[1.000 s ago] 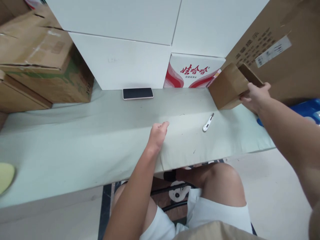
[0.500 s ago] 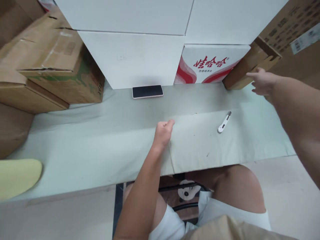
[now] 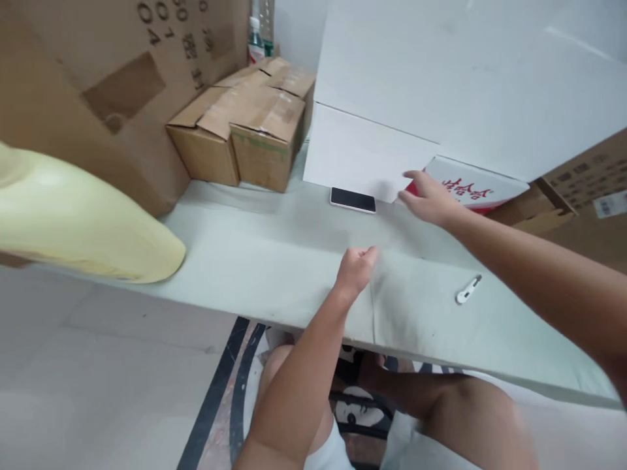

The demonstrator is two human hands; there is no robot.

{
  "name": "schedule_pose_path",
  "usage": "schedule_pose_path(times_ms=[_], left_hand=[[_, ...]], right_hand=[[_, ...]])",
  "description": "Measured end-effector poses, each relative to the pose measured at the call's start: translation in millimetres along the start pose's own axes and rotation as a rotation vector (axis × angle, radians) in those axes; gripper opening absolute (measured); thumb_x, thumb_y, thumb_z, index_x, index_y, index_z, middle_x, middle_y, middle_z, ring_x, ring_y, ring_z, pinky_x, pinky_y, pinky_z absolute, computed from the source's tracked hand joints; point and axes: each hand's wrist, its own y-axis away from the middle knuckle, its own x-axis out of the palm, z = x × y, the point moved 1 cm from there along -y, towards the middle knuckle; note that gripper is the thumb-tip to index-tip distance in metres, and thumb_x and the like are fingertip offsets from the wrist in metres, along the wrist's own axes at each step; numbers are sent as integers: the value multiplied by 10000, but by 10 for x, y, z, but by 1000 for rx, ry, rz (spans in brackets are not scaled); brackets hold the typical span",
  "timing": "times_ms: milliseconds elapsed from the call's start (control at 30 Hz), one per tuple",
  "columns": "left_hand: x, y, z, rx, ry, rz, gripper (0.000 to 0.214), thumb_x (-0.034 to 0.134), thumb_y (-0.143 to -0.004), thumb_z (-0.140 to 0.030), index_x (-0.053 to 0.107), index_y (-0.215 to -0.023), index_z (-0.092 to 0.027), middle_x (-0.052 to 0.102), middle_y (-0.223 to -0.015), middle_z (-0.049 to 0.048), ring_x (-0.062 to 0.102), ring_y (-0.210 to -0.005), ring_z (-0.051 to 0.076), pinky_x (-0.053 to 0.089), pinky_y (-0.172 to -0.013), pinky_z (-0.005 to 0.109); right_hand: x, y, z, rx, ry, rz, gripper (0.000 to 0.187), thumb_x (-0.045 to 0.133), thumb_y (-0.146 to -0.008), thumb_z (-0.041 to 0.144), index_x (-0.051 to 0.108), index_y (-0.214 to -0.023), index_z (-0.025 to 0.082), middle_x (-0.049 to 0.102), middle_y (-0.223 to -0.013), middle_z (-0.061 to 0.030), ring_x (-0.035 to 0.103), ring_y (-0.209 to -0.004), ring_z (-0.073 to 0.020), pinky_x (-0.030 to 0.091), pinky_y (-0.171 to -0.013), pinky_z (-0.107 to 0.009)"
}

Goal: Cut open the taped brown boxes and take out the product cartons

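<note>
My left hand (image 3: 356,267) is closed, thumb against the curled fingers, just over the pale green tablecloth (image 3: 264,261) near the middle of the table; nothing shows in it. My right hand (image 3: 428,199) reaches across with thumb and index finger apart and holds nothing. It hovers in front of the white box with red lettering (image 3: 470,183) and covers part of it. A dark-screened phone (image 3: 353,200) lies flat to the left of that hand, against the foot of a white box (image 3: 362,147). On the right of the cloth lies a small white cutter-like tool (image 3: 469,290).
Cardboard boxes (image 3: 264,153) stand at the back left beside a large carton (image 3: 98,85). A smooth yellow rounded object (image 3: 88,215) juts over the left edge. More cardboard (image 3: 588,228) is at the right. Plastic bottles (image 3: 255,42) stand far behind.
My view has swung left, showing more of the yellow object and the large carton. My right hand has moved left from the brown box to near the phone. My left hand stays closed.
</note>
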Motion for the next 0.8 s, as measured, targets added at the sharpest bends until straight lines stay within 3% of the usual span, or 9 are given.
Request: schedule_pose_path(times_ms=[67,167,300,433,633,800], left_hand=[[-101,23,-10,13,17,-27,455,529,-857,-313,197,-555,-236,149,-541,-60,138,-521,78,101,-531,313],[-230,27,-29,15,41,-52,465,538,-859,-339,195,-562,-237,155,-545,-53,150,-539,88,107,-530,319],[-362,25,-64,-8,70,-70,442,523,-861,-310,186,-584,-241,142,-558,-50,132,-548,94,98,-530,329],[-466,16,-78,-18,121,-64,431,519,-866,-303,185,-601,-239,136,-573,-48,121,-554,93,92,-529,333],[-594,-34,-137,-41,204,-65,481,529,-902,-331,180,-585,-235,123,-572,-44,113,-539,86,76,-536,346],[-591,-2,-207,-57,208,-64,469,519,-898,-291,157,-605,-234,116,-580,-43,107,-535,86,80,-537,344]], right_hand=[[143,-114,653,-184,-20,56,601,542,-914,405,536,-1471,179,551,-1509,-201,554,-1380,-358,442,-1190,-593],[332,-280,1552,-351,-19,109,592,505,-924,344,529,-1501,213,498,-1564,-157,522,-1420,-337,442,-1211,-555],[521,-590,2365,-397,-4,101,631,508,-937,320,476,-1567,285,421,-1630,-116,472,-1459,-365,443,-1201,-602],[653,-844,2649,-351,3,89,631,499,-963,380,470,-1583,266,351,-1674,-148,406,-1499,-435,401,-1187,-708],[810,-966,2648,-408,67,61,704,524,-932,372,393,-1605,212,315,-1678,-190,322,-1527,-472,333,-1166,-787],[859,-1128,2839,-377,80,83,619,579,-888,360,504,-1471,162,259,-1693,-199,270,-1528,-525,293,-1128,-856]])
